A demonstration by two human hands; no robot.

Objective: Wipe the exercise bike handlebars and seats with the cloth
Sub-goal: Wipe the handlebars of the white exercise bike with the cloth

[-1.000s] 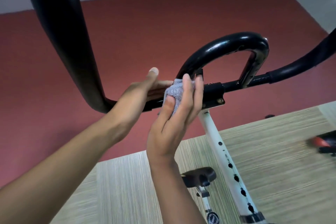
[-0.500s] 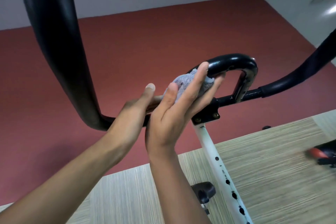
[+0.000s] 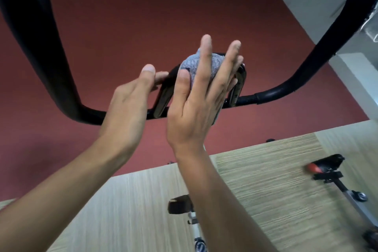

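You are pressing the grey cloth [image 3: 190,63] against the top of the centre loop [image 3: 163,96] of the black handlebar [image 3: 272,93] with your right hand [image 3: 196,104]. Its fingers are lying straight over the bunched fabric, not curling round it, and the thumb is resting on the near side. Your left hand [image 3: 128,104] is grasping the loop's left leg, thumb on the near face, fingers reaching behind. Below right, a black-and-red saddle [image 3: 325,164] is standing over the pale wood-grain floor [image 3: 266,170], well apart from both hands.
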